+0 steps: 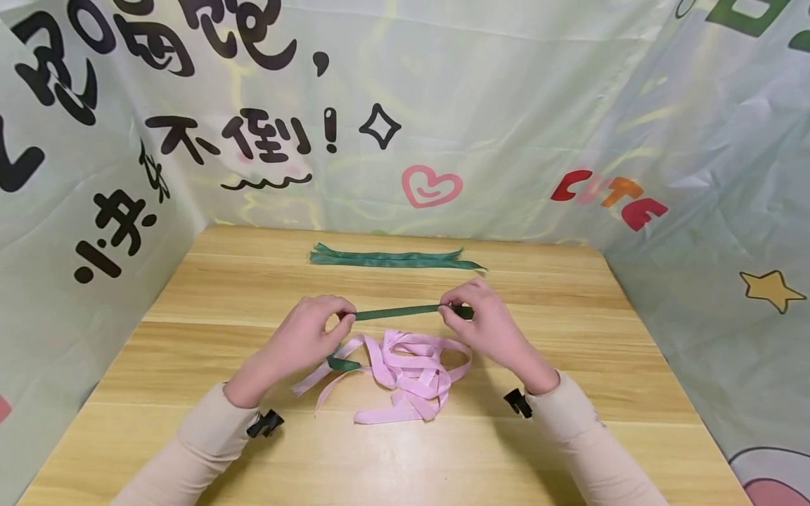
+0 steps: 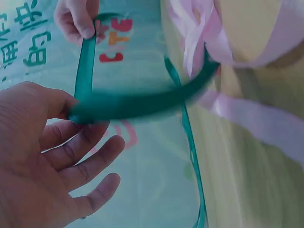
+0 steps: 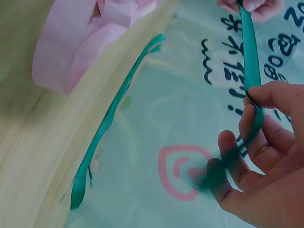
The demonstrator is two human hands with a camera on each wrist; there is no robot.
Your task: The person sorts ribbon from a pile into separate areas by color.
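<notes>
A green ribbon (image 1: 397, 312) is stretched nearly level between two hands above the table. My left hand (image 1: 310, 329) pinches it between thumb and forefinger, and its loose end hangs down past the palm. In the left wrist view that ribbon tail (image 2: 142, 104) curves away, blurred, while the other fingers are spread. My right hand (image 1: 486, 320) pinches the ribbon toward its other end; a short tail (image 3: 213, 175) dangles by the fingers in the right wrist view. Beneath the hands lies a loose heap of pink ribbon (image 1: 411, 365).
More green ribbon strips (image 1: 392, 259) lie side by side near the back of the wooden table (image 1: 411, 464). Printed cloth (image 1: 506, 126) with lettering, a heart and a star hangs behind and along both sides. Black clips (image 1: 266, 424) sit at the sleeve cuffs.
</notes>
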